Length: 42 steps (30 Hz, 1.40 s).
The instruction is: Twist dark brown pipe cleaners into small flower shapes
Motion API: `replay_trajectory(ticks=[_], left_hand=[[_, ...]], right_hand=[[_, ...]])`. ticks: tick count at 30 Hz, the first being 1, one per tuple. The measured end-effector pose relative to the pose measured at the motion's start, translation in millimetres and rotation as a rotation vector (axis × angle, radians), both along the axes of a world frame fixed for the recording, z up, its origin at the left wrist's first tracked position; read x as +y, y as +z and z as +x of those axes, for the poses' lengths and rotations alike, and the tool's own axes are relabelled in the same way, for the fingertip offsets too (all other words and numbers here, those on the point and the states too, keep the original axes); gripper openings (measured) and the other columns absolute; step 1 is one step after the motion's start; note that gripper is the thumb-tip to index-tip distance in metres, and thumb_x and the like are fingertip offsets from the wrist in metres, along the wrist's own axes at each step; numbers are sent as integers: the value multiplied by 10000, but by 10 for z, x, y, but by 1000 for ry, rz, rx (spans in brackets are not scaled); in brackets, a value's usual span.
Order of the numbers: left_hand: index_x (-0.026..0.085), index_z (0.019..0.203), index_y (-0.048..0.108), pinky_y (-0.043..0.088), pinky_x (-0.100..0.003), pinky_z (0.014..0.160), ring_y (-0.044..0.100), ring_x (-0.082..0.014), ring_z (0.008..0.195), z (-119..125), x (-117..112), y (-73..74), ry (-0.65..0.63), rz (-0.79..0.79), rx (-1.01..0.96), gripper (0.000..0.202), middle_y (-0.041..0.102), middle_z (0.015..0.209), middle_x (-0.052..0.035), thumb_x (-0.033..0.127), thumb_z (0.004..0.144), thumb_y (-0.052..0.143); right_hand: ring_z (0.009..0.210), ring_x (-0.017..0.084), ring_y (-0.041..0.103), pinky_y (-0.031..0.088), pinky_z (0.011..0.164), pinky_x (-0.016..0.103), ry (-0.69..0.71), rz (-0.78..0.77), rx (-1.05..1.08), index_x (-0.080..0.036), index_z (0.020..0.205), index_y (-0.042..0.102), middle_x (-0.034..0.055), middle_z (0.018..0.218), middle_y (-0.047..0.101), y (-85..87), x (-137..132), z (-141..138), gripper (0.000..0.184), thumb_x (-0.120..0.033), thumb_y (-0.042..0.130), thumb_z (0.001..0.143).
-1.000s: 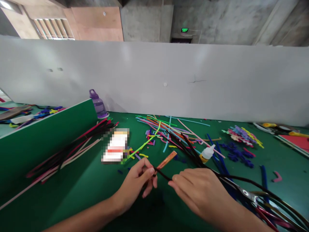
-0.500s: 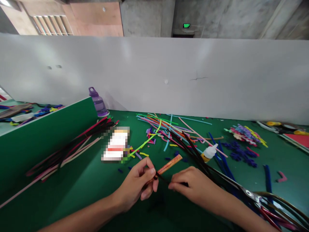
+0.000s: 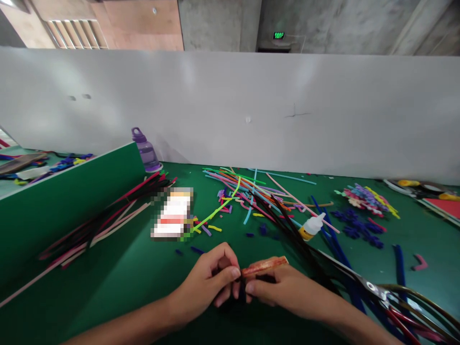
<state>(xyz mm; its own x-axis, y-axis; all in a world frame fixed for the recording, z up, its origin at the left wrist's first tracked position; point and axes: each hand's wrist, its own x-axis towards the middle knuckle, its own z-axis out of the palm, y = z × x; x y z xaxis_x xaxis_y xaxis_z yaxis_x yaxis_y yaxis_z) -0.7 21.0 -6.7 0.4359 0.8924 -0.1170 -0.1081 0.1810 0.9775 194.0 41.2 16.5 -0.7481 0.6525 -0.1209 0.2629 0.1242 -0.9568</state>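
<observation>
My left hand [image 3: 206, 280] is closed, its thumb and forefinger pinching the near end of a flat, mottled orange-brown stick [image 3: 265, 266]. From there the stick points right and passes just over the knuckles of my right hand [image 3: 287, 285]. That hand is closed too, its fingertips close to the left ones. A dark pipe cleaner [image 3: 243, 290] shows in the gap between both hands; its ends are hidden by fingers. Right of the hands stands a white-and-yellow glue bottle [image 3: 311, 227], and long black pipe cleaners [image 3: 283, 223] lie behind.
Scissors [image 3: 372, 287] lie by my right forearm. Coloured pipe cleaners [image 3: 247, 184] are heaped at the back, with dark blue twisted pieces [image 3: 359, 227] to the right. On the left are a pixelated phone-like object [image 3: 174, 214], a purple bottle [image 3: 145, 151] and a green divider [image 3: 72, 184].
The stick has swung from slanting up and right to lying nearly level over my right hand. Both hands have moved closer together and slightly lower, covering more of the dark pipe cleaner.
</observation>
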Motion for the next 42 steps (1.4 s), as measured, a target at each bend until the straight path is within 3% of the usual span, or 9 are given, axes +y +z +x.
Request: replay_trajectory(ticks=[3, 10, 16, 20, 23, 28, 33, 38, 42], left_hand=[[157, 796, 427, 200, -123, 342, 368, -14, 344, -6, 6, -5, -10, -8, -14, 233, 599, 573, 8, 352, 871, 532], [161, 788, 420, 198, -122, 342, 357, -12, 336, 1, 15, 18, -74, -45, -39, 252, 610, 582, 0, 372, 871, 530], [169, 793, 419, 199, -114, 326, 357, -15, 326, -3, 22, 29, -131, -102, -23, 212, 608, 570, 11, 333, 853, 539], [167, 776, 456, 228, -120, 325, 358, -24, 328, 13, -30, 58, -234, -133, 102, 110, 612, 569, 20, 207, 810, 553], [161, 747, 493, 262, -127, 349, 370, -31, 353, 27, -76, 73, -262, -60, 253, 93, 602, 565, 30, 161, 769, 583], [159, 756, 530, 350, -139, 488, 513, -69, 517, 21, -113, 39, -275, 212, 404, 109, 630, 607, 19, 231, 803, 597], [169, 892, 537, 393, -146, 549, 583, -95, 613, 17, -103, 45, -214, 259, 432, 83, 678, 708, 3, 222, 835, 565], [165, 933, 630, 417, -163, 628, 599, -110, 672, 6, -73, 69, -204, 427, 484, 166, 674, 738, -18, 233, 891, 484], [160, 920, 635, 388, -164, 518, 528, -88, 544, 9, -64, 40, -60, 304, 464, 204, 649, 698, -11, 269, 895, 465]], right_hand=[[782, 106, 601, 434, 718, 159, -23, 140, -7, -203, 834, 686, -22, 838, 677, 16, 12, -26, 213, -163, 482, 875], [660, 102, 562, 370, 628, 184, -62, 405, -249, -187, 758, 645, -23, 715, 633, -52, 37, -27, 227, -223, 469, 896], [539, 80, 452, 294, 513, 181, -45, 422, -342, -164, 653, 568, -38, 591, 518, -116, 65, 32, 288, -277, 477, 902], [565, 80, 470, 299, 529, 183, 51, 421, -268, -151, 647, 623, -32, 596, 532, -96, 164, 79, 290, -361, 584, 843], [621, 82, 513, 326, 565, 174, 56, 394, -226, -151, 665, 648, -28, 635, 561, -18, 176, 96, 270, -369, 619, 822], [601, 68, 497, 313, 548, 174, -8, 428, -284, -172, 691, 636, -48, 644, 562, 146, 26, 70, 167, -281, 636, 817], [664, 82, 548, 350, 609, 187, -87, 500, -325, -199, 738, 643, -38, 730, 610, 236, -115, 52, 153, -206, 557, 865], [612, 112, 543, 347, 552, 220, -69, 746, -375, -189, 736, 612, -16, 696, 596, 208, -214, 50, 181, -161, 495, 871], [561, 167, 545, 322, 494, 273, -70, 1082, -432, -153, 767, 604, 38, 669, 592, 128, -285, 11, 221, -106, 409, 860]])
